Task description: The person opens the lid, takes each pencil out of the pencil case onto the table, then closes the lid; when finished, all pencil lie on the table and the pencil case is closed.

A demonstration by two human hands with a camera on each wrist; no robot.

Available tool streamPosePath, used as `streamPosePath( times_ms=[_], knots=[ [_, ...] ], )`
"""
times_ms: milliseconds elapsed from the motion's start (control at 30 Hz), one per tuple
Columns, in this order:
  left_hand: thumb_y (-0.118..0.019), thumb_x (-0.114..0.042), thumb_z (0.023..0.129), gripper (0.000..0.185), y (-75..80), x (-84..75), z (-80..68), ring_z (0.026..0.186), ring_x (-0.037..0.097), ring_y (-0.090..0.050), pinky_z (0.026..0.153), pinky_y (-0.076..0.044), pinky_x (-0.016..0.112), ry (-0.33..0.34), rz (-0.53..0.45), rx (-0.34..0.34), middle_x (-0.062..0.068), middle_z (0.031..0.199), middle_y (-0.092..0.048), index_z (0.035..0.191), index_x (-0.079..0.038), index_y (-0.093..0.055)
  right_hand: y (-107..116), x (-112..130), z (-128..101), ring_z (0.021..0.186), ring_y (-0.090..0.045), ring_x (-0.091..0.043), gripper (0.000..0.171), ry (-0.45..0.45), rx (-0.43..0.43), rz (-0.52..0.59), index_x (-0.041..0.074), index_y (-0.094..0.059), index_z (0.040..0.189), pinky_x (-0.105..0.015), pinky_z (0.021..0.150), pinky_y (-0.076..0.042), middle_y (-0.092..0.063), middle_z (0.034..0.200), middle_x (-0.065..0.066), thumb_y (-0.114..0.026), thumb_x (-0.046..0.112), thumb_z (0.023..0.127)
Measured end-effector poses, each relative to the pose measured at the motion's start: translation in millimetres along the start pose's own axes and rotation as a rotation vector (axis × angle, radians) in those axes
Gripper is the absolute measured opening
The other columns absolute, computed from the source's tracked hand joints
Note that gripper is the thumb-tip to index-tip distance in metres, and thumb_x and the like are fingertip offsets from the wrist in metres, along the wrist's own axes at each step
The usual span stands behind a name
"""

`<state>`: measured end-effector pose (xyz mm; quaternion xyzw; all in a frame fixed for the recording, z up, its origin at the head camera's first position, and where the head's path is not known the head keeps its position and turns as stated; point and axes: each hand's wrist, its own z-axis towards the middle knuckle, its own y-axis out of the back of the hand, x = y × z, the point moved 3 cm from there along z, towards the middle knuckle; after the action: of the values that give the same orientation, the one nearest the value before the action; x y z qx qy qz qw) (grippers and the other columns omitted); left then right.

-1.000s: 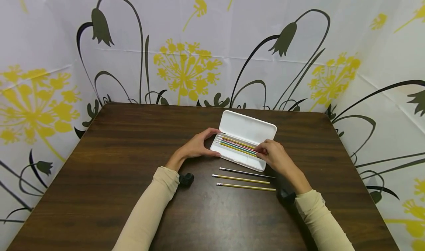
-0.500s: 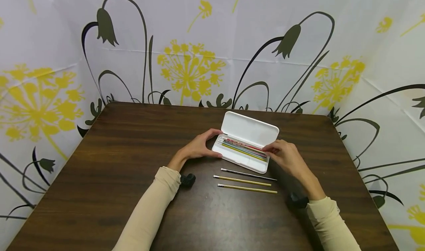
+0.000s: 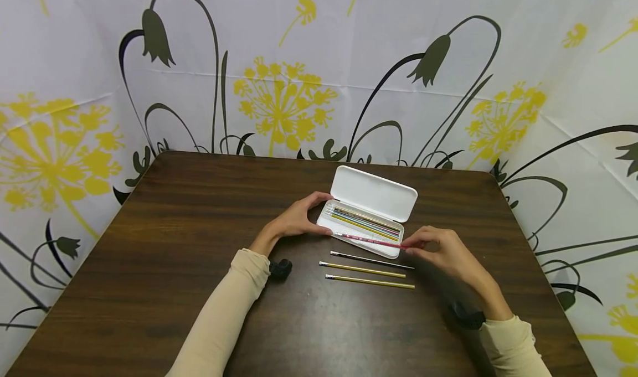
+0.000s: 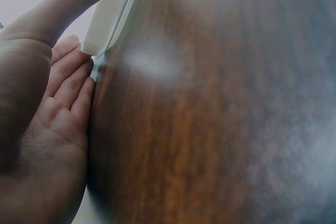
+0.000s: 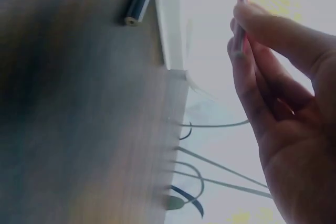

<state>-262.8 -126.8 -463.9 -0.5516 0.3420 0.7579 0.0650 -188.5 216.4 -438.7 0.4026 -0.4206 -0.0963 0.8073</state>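
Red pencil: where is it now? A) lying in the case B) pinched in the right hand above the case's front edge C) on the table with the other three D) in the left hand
B: the right hand pinches the red pencil by one end, over the front edge of the case; the left hand holds the case's left end.

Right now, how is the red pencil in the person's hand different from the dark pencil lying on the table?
The red pencil is pinched at one end by the right hand and held over the front edge of the white case; the dark pencil lies untouched on the table. One is red, the other blackish. Both are long, thin and point roughly the same way.
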Motion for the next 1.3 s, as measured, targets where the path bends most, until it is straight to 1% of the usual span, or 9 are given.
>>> streamPosePath(
  times_ms=[100, 200, 500, 733, 933, 1033, 1167, 1267, 1300],
  knots=[
    [-0.088, -0.007, 0.072, 0.081, 0.5, -1.4, -0.5, 0.139, 0.035, -0.033, 0.112, -0.025, 0.048, 0.005, 0.007, 0.004, 0.025, 0.144, -0.043, 0.138, 0.007, -0.043, -2, 4, -10, 0.082, -0.062, -0.007, 0.027, -0.008, 0.056, 0.031, 0.019, -0.076, 0.102, -0.031, 0.066, -0.053, -0.069, 0.094, 0.010, -0.080, 0.004, 0.081],
    [-0.088, -0.007, 0.073, 0.081, 0.6, -1.0, -0.5, 0.139, 0.034, -0.033, 0.112, -0.025, 0.048, 0.008, 0.003, 0.003, 0.024, 0.144, -0.043, 0.139, 0.006, -0.043, -2, 8, -17, 0.082, -0.063, -0.006, 0.026, -0.011, 0.080, 0.048, 0.019, -0.076, 0.103, -0.030, 0.065, -0.053, -0.068, 0.095, 0.011, -0.079, 0.004, 0.082],
    [-0.087, -0.006, 0.073, 0.080, 1.5, 0.0, -0.6, 0.139, 0.036, -0.032, 0.113, -0.024, 0.050, 0.010, 0.005, -0.008, 0.024, 0.144, -0.043, 0.139, 0.005, -0.043, -1, 13, -19, 0.078, -0.062, -0.010, 0.023, 0.004, 0.070, 0.071, 0.013, -0.076, 0.101, -0.027, 0.063, -0.051, -0.068, 0.093, 0.008, -0.078, 0.001, 0.082],
    [-0.088, -0.008, 0.073, 0.081, 1.3, -0.4, -1.7, 0.139, 0.035, -0.033, 0.113, -0.025, 0.049, 0.014, 0.010, -0.002, 0.023, 0.144, -0.043, 0.139, 0.005, -0.043, -6, 9, -15, 0.081, -0.064, -0.007, 0.024, 0.001, 0.097, 0.077, 0.016, -0.076, 0.102, -0.025, 0.065, -0.052, -0.069, 0.094, 0.009, -0.078, 0.002, 0.083],
    [-0.088, -0.009, 0.073, 0.082, 0.5, -0.6, -1.2, 0.140, 0.034, -0.033, 0.113, -0.024, 0.048, 0.014, 0.005, 0.006, 0.023, 0.145, -0.043, 0.140, 0.005, -0.043, -11, 6, -15, 0.080, -0.064, -0.013, 0.023, 0.000, 0.090, 0.097, 0.013, -0.076, 0.102, -0.029, 0.066, -0.052, -0.069, 0.094, 0.007, -0.078, 0.001, 0.082],
    [-0.088, -0.009, 0.073, 0.081, 0.7, -0.5, -0.8, 0.140, 0.033, -0.033, 0.113, -0.024, 0.048, 0.011, 0.006, 0.007, 0.023, 0.145, -0.043, 0.140, 0.005, -0.043, -15, 4, -17, 0.081, -0.065, -0.013, 0.022, -0.015, 0.100, 0.100, 0.014, -0.076, 0.101, -0.031, 0.067, -0.052, -0.069, 0.094, 0.007, -0.078, 0.003, 0.083],
    [-0.090, -0.017, 0.072, 0.084, -1.3, 20.7, 3.7, 0.140, 0.027, -0.033, 0.113, -0.025, 0.047, 0.011, 0.026, -0.003, 0.015, 0.146, -0.044, 0.141, -0.001, -0.044, -19, 1, -18, 0.083, -0.065, -0.011, 0.022, -0.021, 0.118, 0.092, 0.015, -0.076, 0.102, -0.031, 0.069, -0.053, -0.069, 0.095, 0.008, -0.077, 0.004, 0.083],
    [-0.091, -0.025, 0.070, 0.087, -3.2, 36.9, 6.8, 0.140, 0.020, -0.033, 0.113, -0.025, 0.044, 0.022, 0.048, -0.011, 0.007, 0.145, -0.045, 0.142, -0.008, -0.045, -22, -2, -19, 0.082, -0.064, -0.010, 0.022, 0.007, 0.124, 0.086, 0.013, -0.076, 0.102, -0.029, 0.069, -0.053, -0.069, 0.094, 0.007, -0.077, 0.001, 0.083],
    [-0.091, -0.028, 0.070, 0.087, -3.2, 37.2, 6.7, 0.139, 0.018, -0.034, 0.113, -0.026, 0.042, 0.025, 0.053, -0.010, 0.004, 0.145, -0.046, 0.141, -0.009, -0.045, -23, -3, -19, 0.082, -0.064, -0.010, 0.023, 0.019, 0.125, 0.079, 0.012, -0.076, 0.101, -0.029, 0.068, -0.053, -0.069, 0.094, 0.006, -0.077, 0.000, 0.082]
  ],
)
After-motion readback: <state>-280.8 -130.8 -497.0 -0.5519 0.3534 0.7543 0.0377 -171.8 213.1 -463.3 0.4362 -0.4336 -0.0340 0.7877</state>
